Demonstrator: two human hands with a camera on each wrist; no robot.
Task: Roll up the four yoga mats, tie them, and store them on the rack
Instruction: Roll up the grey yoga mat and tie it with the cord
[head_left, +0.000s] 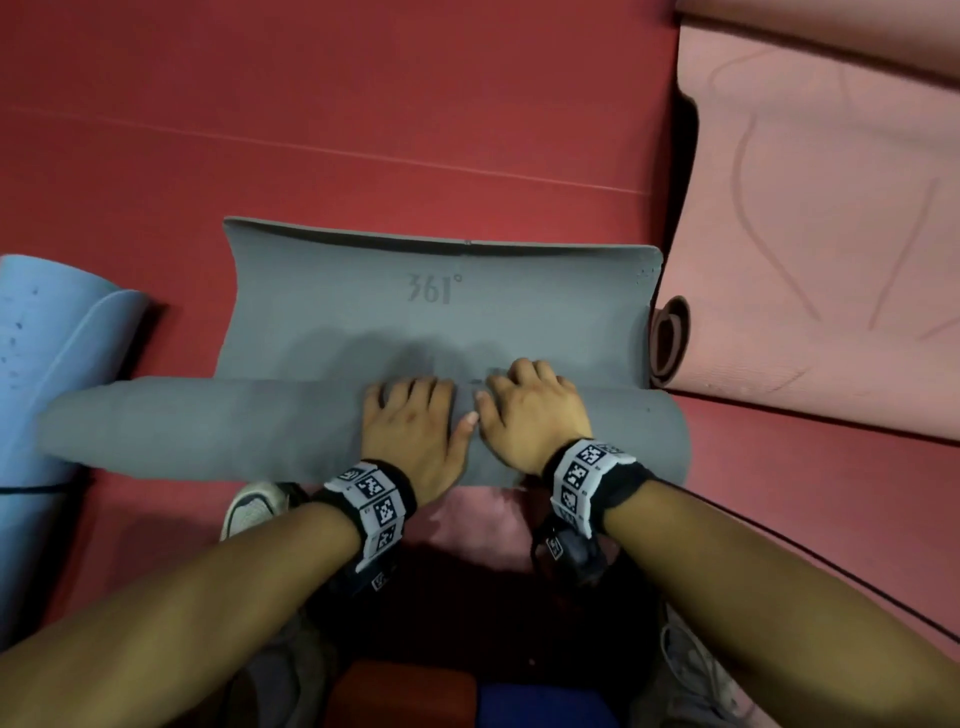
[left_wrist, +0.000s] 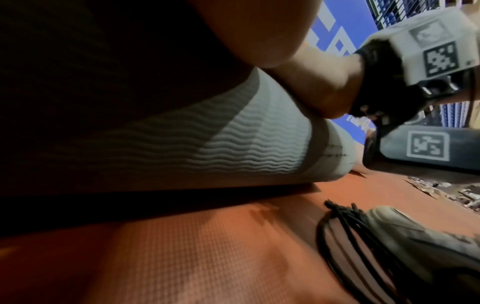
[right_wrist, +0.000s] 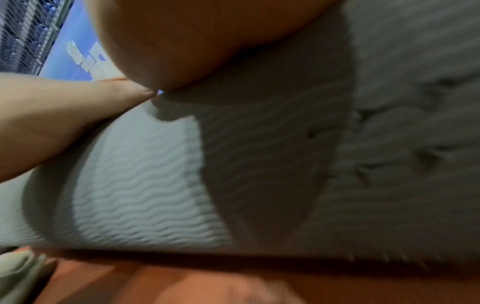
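Observation:
A grey yoga mat lies on the red floor mat (head_left: 363, 104), most of it wound into a thick roll (head_left: 208, 431). A short flat stretch (head_left: 441, 312) printed "361°" remains beyond the roll. My left hand (head_left: 410, 415) and right hand (head_left: 530, 410) sit side by side on top of the roll near its middle. Their fingers curl over its far side and the thumbs nearly touch. The left wrist view shows the roll's wavy texture (left_wrist: 259, 144) under my palm. The right wrist view shows the same roll (right_wrist: 142, 185), blurred.
A blue rolled mat (head_left: 52, 364) with a black tie lies at the left. A pink mat (head_left: 805, 234) with a curled end (head_left: 670, 338) lies at the right. My shoes (head_left: 254, 506) are behind the roll. Black cords (left_wrist: 350, 236) lie on the floor. A wire rack (left_wrist: 405, 10) stands beyond.

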